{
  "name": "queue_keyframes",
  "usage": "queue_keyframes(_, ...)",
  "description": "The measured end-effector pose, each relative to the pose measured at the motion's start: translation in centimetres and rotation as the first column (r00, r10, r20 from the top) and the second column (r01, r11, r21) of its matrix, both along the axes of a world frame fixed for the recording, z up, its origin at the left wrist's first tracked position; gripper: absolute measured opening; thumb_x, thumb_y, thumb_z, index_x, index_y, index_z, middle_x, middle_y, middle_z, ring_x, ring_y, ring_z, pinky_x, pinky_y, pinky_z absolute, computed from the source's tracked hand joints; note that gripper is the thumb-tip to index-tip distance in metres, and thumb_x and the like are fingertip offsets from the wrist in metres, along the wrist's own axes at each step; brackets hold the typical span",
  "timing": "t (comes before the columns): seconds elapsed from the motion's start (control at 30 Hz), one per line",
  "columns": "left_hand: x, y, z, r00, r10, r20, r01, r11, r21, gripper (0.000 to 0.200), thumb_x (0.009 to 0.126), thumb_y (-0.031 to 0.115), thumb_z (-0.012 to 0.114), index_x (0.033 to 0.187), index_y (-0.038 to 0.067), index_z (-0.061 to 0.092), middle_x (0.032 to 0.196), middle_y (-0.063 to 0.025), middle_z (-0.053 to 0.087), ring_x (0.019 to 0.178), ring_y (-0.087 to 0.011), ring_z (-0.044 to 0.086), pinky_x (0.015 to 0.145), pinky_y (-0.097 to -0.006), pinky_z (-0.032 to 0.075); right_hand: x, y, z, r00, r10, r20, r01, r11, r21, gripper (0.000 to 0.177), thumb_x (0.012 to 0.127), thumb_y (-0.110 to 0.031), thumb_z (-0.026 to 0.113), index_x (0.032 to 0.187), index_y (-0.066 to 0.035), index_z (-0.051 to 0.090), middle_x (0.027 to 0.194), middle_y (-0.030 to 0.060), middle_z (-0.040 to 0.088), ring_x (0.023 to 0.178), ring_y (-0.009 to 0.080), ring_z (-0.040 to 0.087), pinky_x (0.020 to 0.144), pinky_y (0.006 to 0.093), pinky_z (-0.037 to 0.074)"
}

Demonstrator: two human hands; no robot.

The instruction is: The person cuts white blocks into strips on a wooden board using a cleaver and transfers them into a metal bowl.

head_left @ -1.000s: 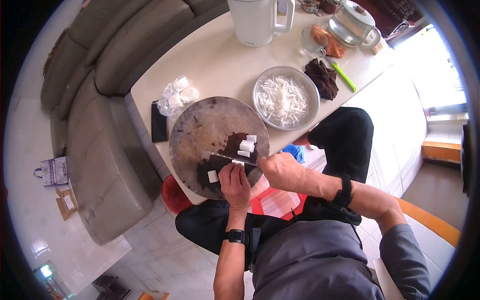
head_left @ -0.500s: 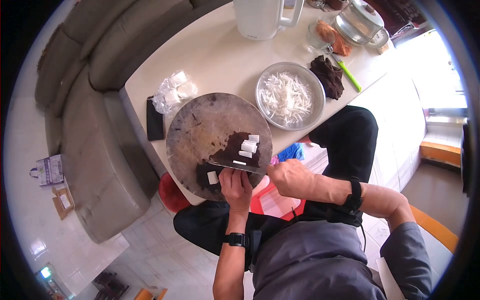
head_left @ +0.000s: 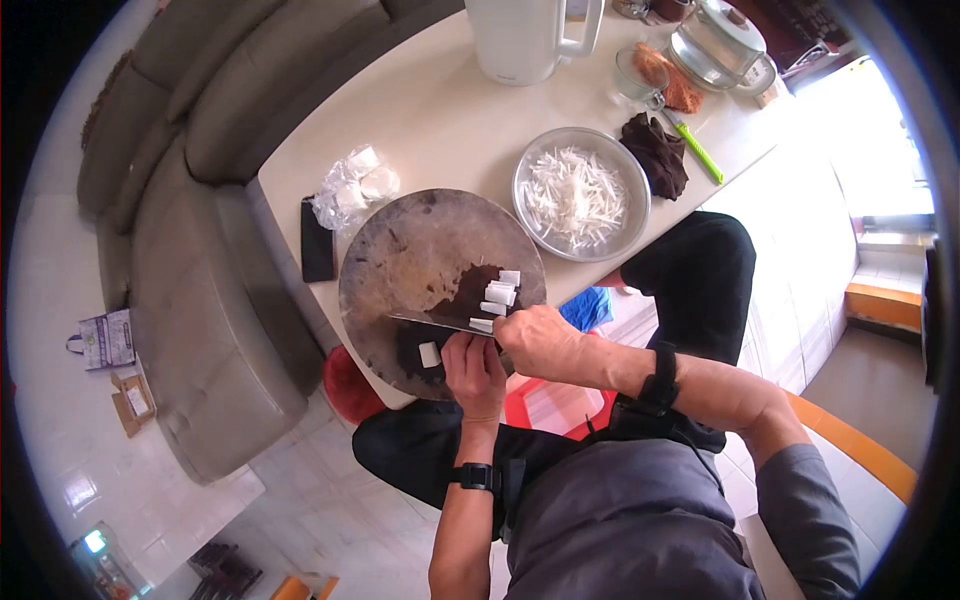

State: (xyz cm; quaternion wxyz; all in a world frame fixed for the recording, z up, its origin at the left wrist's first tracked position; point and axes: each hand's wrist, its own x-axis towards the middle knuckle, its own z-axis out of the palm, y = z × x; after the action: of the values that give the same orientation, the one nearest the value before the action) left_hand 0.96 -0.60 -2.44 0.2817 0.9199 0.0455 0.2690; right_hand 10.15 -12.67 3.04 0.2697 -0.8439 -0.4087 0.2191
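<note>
A: Head view, single frame. Hands first.

B: The right hand is closed in a fist around the handle of the knife, and the handle itself is hidden. The left hand has its fingers bunched and curled, tips pressing down on a white piece right against the blade. Most of that piece is covered.

A: Where in the frame?

B: Just below centre, at the lower edge of the round cutting board, on its dark wet patch. The cut pieces sit stacked just above the blade. A loose white block lies just left of the left hand.

A: Change against half a second ago?

B: Then the blade lay tilted with its broad face showing, and the right hand was drawn back toward the lower right, off the board. Now that hand is in over the board's edge, touching the left hand. The blade shows edge-on and its tip reaches further left. The left hand has barely shifted.

A: Reading?

B: I judge it a cutting stroke on the held piece, not a pause.

A: Surroundings?

B: A steel dish of white shreds stands on the table, to the upper right of the board. A plastic bag and a phone lie to the upper left.
</note>
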Motion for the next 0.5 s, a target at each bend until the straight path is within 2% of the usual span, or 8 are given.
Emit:
queue_keyframes(0.07, -0.1, 0.0, -0.1, 1.000, 0.002, -0.011, -0.002, 0.999, -0.035, 0.015, 0.076, -0.003, 0.064, 0.091, -0.001, 0.061, 0.095, -0.0148, 0.058, 0.087, -0.0338, 0.056, 0.076, -0.0412, 0.047, -0.2, -0.9, -0.1, 1.000, -0.020, -0.002, 0.021, 0.999, 0.048, 0.012, 0.067, -0.002, 0.058, 0.077, 0.003, 0.055, 0.062, 0.0206, 0.060, 0.060, 0.0388, 0.062, 0.055, 0.0457, 0.050)
queue_keyframes(0.27, -0.1, -0.1, -0.1, 1.000, 0.007, 0.008, -0.006, 0.998, -0.070, 0.014, 0.077, -0.003, 0.064, 0.091, 0.000, 0.061, 0.094, -0.0140, 0.058, 0.086, -0.0323, 0.056, 0.075, -0.0401, 0.047, -0.7, -2.8, 0.7, 0.997, -0.069, 0.037, 0.069, 0.998, 0.005, 0.012, 0.067, -0.001, 0.057, 0.077, 0.003, 0.053, 0.059, 0.0209, 0.058, 0.059, 0.0386, 0.061, 0.053, 0.0460, 0.048)
queue_keyframes(0.5, -0.4, 0.1, -1.0, 0.999, 0.028, 0.019, -0.027, 0.999, -0.046, 0.017, 0.076, -0.003, 0.064, 0.092, 0.001, 0.060, 0.095, -0.0145, 0.058, 0.086, -0.0332, 0.056, 0.075, -0.0406, 0.047, -1.5, -3.7, 1.4, 0.998, -0.026, 0.049, 0.025, 1.000, 0.016, 0.014, 0.067, -0.001, 0.057, 0.079, 0.003, 0.052, 0.058, 0.0199, 0.057, 0.056, 0.0372, 0.060, 0.051, 0.0450, 0.047)
